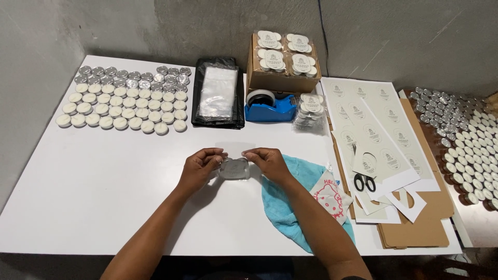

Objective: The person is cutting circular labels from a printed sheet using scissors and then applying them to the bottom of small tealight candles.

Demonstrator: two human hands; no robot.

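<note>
A small clear plastic bag holding silver-cased tealight candles sits at the centre of the white table, near its front edge. The bag's open top stands upward as a transparent flap. The left hand pinches the bag's upper left corner between thumb and fingertips; the remaining fingers curl against the bag's side. The right hand pinches the upper right corner in the same manner. Both hands are closed on the bag.

A turquoise cloth lies under the right forearm, with a white printed pouch just beside it. Behind the bag, a stack of clear bags on black plastic lies flat. A blue tape dispenser stands to its right, in front of a cardboard box filled with packed, labelled candle sets. Rows of loose tealights occupy the table's far left. Sheets of round labels and black scissors lie at right, on flat cardboard. More tealights cover the far right surface.
</note>
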